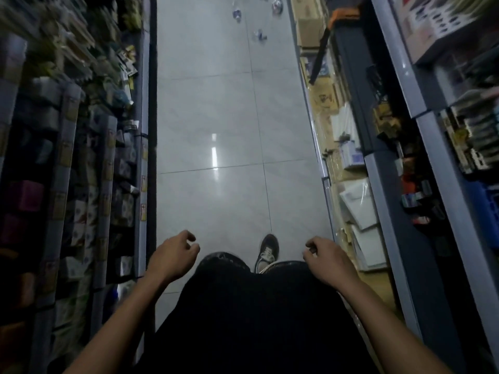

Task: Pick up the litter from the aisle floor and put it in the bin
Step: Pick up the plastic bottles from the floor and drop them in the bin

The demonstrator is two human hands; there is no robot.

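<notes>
- The left hand (172,255) hangs low in the view with its fingers loosely curled, holding nothing.
- The right hand (328,259) hangs level with it on the other side, fingers loosely curled too, and nothing shows in its grip.
- Between the two hands lies the person's dark clothing (253,306); just beyond it, nearer the right hand than the left, one dark shoe (267,251) with pale laces stands on the floor.
- The pale tiled floor (216,117) runs straight ahead from both hands, glossy, with a streak of reflected light ahead of the left hand.
- Outside the left hand stand shelves (81,157) packed with small boxed goods, blurred.
- Outside the right hand is another shelf unit (405,157) with flat white packs and cardboard boxes low down near the floor.
- The litter lies far ahead of both hands, well apart from them: one crumpled wrapper (259,35) slightly to the right-hand side, a second wrapper (237,14) beyond it, and a third piece (277,5) at the far edge, close to the right-hand shelves. What each piece is cannot be told.
</notes>
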